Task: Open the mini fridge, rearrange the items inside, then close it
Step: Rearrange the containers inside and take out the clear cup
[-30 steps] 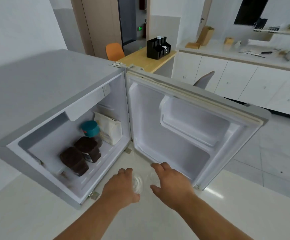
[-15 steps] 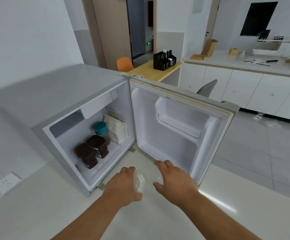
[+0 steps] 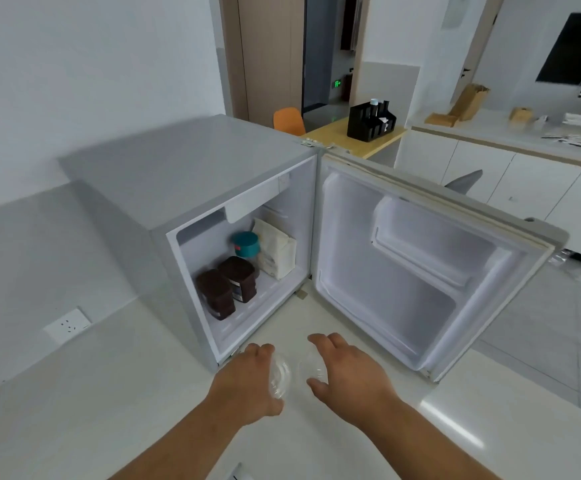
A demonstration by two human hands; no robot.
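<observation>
The grey mini fridge (image 3: 185, 174) stands on the white counter with its door (image 3: 420, 271) swung wide to the right; the door shelves hold nothing. Inside sit two dark brown jars (image 3: 214, 294) (image 3: 240, 277), a teal-lidded jar (image 3: 246, 244) behind them and a white bag (image 3: 277, 249) at the back right. In front of the fridge opening, my left hand (image 3: 247, 382) grips a clear plastic cup (image 3: 280, 374). My right hand (image 3: 347, 372) curls around a second clear cup (image 3: 314, 367). The two cups are close together, just above the counter.
A wall socket (image 3: 67, 325) sits low on the left wall. Behind the fridge are an orange chair (image 3: 289, 121), a wooden table with a black organiser (image 3: 370, 121), and white cabinets (image 3: 510, 188) along the right. The counter edge runs at the right.
The view has pulled back from the fridge, which now looks smaller. Both hands stay in front of the opening with the clear cups, slightly further apart.
</observation>
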